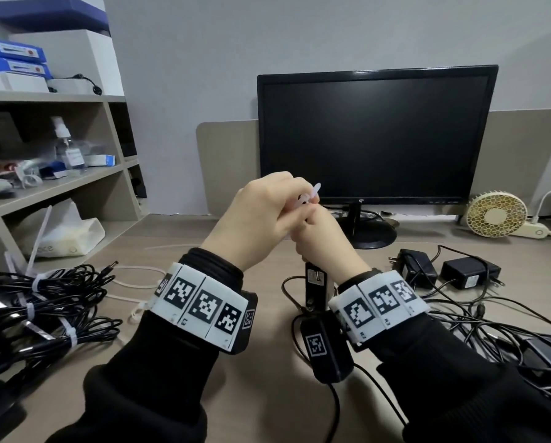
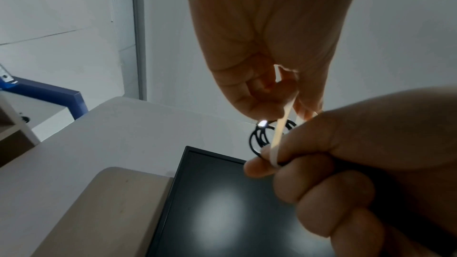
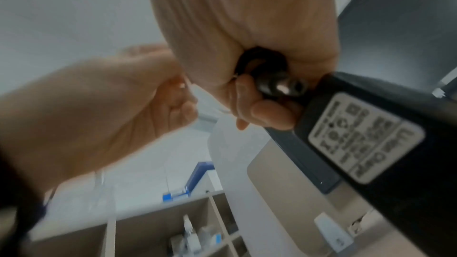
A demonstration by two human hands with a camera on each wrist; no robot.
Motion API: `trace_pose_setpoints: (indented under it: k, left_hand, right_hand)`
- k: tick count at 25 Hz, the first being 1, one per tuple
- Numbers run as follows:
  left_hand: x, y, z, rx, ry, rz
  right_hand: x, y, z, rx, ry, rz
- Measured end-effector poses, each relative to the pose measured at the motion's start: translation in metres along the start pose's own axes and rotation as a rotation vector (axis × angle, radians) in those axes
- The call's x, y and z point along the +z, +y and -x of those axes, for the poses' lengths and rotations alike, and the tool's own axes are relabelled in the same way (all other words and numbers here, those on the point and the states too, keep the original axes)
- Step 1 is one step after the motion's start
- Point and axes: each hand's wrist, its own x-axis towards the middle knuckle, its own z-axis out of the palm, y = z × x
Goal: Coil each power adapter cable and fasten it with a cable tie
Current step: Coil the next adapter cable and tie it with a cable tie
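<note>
Both hands are raised in front of the monitor. My right hand grips a black coiled cable, whose loops stick out past the fingers. Its black power adapter hangs below that hand, label side showing in the right wrist view. A white cable tie wraps around the coil beside the right fingers. My left hand pinches the tie's upper part, and the tie's tip pokes out above the fingers. The tie's head is hidden inside the hands.
Several tied black cable bundles lie at the desk's left. Loose adapters and tangled cables fill the right side. Spare white ties lie near my left wrist. A monitor, a small fan and shelves stand behind.
</note>
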Motion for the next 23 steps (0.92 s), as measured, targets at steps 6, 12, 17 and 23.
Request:
trace_pose_setpoints:
  k: [6, 12, 17, 23]
  left_hand:
    - [-0.007, -0.007, 0.002, -0.148, -0.038, 0.297]
    - [-0.014, -0.008, 0.005, -0.242, -0.029, 0.531]
    - [-0.025, -0.007, 0.006, -0.273, 0.109, 0.613]
    - [-0.032, -0.006, 0.008, -0.297, 0.166, 0.628]
  right_hand:
    - [-0.021, -0.003, 0.005, 0.271, -0.205, -0.754]
    - [-0.032, -0.002, 0.007, 0.198, -0.402, -1.078]
    - [-0.032, 0.002, 0.005, 0.131, -0.466, -1.229]
    - [-0.034, 0.006, 0.004, 0.063, -0.613, -1.347]
